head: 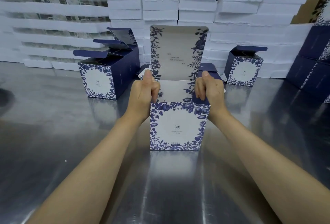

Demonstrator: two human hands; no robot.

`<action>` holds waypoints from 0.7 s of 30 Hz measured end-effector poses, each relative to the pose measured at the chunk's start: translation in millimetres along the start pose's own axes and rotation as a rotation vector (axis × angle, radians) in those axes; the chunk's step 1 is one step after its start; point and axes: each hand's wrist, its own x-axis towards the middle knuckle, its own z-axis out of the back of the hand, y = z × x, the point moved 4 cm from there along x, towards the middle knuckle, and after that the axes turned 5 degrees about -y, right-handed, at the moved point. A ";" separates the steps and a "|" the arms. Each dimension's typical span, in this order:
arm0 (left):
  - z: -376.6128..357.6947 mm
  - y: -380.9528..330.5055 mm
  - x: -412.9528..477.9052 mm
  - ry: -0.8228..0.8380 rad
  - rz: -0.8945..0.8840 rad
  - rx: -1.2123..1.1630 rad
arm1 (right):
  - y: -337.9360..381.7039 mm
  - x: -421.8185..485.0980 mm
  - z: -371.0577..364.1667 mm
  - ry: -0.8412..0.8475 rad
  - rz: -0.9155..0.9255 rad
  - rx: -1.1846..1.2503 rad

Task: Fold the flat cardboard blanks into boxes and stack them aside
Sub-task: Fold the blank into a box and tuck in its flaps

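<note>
We hold one open-lidded box (178, 127) on the surface (53, 134) — left hand (142, 89) and right hand (210, 88) both curled, gripping its sides. Behind-left of it stand three folded boxes (97, 80); behind-right, a single box (243, 68).

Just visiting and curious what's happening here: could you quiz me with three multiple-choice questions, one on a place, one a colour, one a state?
1. Where does the box between left hand and right hand stand? A on the metal table; B on a shelf; C on a chair.
2. What colour is its leaf print? A red; B blue; C green.
3. How is its lid? A shut; B upright, open; C torn off.
Answers: A, its base meets the table; B, blue leaves frame its front; B, it stands up behind the hands.
</note>
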 end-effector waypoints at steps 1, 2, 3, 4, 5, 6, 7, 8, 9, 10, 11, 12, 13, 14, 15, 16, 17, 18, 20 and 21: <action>-1.4 0.7 0.3 0.016 0.006 -0.022 | 0.5 -0.3 0.2 -0.007 -0.005 -0.009; -1.9 1.6 0.5 0.027 0.010 -0.041 | 0.7 -0.3 0.7 -0.007 -0.008 -0.024; -1.6 2.3 0.8 0.030 0.009 -0.047 | -0.4 -0.3 2.1 0.006 0.004 -0.049; -0.7 2.7 0.7 0.027 0.005 -0.040 | -1.3 -1.1 3.4 0.036 0.026 -0.084; -0.3 3.1 0.5 0.020 -0.001 -0.031 | -1.6 -2.9 4.4 0.073 0.057 -0.118; 0.2 2.9 0.2 0.007 -0.011 -0.027 | -1.0 -5.1 5.3 0.110 0.092 -0.142; -0.3 2.8 0.0 -0.009 -0.019 -0.032 | -0.5 -7.0 6.1 0.136 0.125 -0.154; -0.5 2.0 -0.4 -0.023 -0.022 -0.033 | -0.1 -8.4 6.9 0.147 0.144 -0.156; -0.7 1.4 -0.9 -0.033 -0.022 -0.033 | 0.2 -9.3 7.2 0.142 0.150 -0.157; -0.8 0.2 -1.3 -0.043 -0.027 -0.034 | 0.7 -9.7 7.2 0.123 0.152 -0.163; -0.5 -0.8 -1.5 -0.052 -0.035 -0.036 | 1.5 -9.9 7.3 0.104 0.156 -0.174; 0.3 -1.2 -1.8 -0.062 -0.038 -0.036 | 2.5 -10.0 7.6 0.091 0.163 -0.184; 1.0 -2.1 -1.8 -0.072 -0.039 -0.037 | 3.6 -10.2 8.1 0.087 0.175 -0.195; 1.2 -1.5 -1.6 -0.075 -0.036 -0.034 | 4.8 -10.3 8.4 0.093 0.189 -0.208; 0.8 -0.1 -1.2 -0.080 -0.019 -0.035 | 5.8 -10.3 8.4 0.106 0.202 -0.223; 0.1 2.4 -0.7 -0.080 0.011 -0.033 | 5.7 -10.0 8.5 0.122 0.201 -0.230; -0.4 4.2 -0.9 -0.074 0.033 -0.030 | 4.7 -9.3 8.2 0.135 0.182 -0.219; -0.5 4.4 -1.3 -0.063 0.037 -0.046 | 3.7 -8.4 7.6 0.143 0.151 -0.193; -1.2 1.2 -4.0 -0.059 -0.004 -0.064 | 3.2 -5.2 6.8 0.138 0.091 -0.131; -1.2 -0.5 -5.3 -0.093 -0.030 -0.082 | 3.5 -2.8 7.8 0.123 0.063 -0.107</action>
